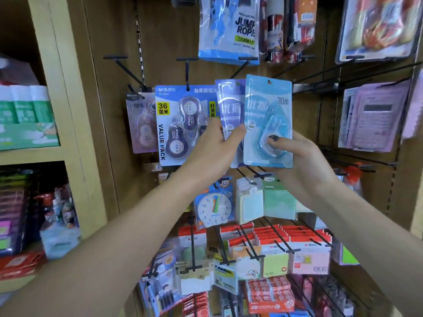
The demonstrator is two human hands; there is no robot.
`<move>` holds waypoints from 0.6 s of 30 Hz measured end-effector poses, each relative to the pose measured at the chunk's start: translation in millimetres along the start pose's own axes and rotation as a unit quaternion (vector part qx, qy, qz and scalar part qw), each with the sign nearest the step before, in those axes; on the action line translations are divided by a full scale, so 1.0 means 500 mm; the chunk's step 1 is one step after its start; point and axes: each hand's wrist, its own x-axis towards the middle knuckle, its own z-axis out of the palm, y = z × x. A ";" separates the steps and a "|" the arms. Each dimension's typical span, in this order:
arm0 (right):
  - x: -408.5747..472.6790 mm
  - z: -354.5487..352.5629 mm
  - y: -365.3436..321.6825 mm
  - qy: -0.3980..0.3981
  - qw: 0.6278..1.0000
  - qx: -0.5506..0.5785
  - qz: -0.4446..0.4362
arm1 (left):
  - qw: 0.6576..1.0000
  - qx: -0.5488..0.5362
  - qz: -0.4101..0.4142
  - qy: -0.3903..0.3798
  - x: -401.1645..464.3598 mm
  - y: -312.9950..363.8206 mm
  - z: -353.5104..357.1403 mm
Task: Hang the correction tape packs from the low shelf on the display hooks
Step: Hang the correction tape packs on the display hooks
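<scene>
Both forearms reach up: right hand [304,156] pinches a light-blue correction tape pack [267,120] (hang hole uppermost, seemingly readied for a hook), left hand [217,147] grips the purple pack [230,106] beside the hung value pack [183,124].

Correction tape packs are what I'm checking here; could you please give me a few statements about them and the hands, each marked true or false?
1. The right hand holds the light blue pack. True.
2. The light blue pack already hangs on a hook. False: its hole is free, held in front of the display.
3. The left hand grips the purple pack. True.
4. The value pack lies on a shelf. False: it hangs on a hook.
</scene>
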 end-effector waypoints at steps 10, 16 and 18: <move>0.012 0.003 -0.009 0.009 1.000 0.000 0.003 | 0.999 -0.031 -0.006 0.040 0.053 -0.018 0.018; 0.017 0.030 -0.008 0.046 0.999 -0.014 -0.002 | 0.999 -0.038 -0.021 0.032 0.078 -0.030 0.013; 0.019 0.037 -0.009 0.064 0.998 -0.014 -0.003 | 0.998 -0.044 -0.023 0.030 0.081 -0.033 0.016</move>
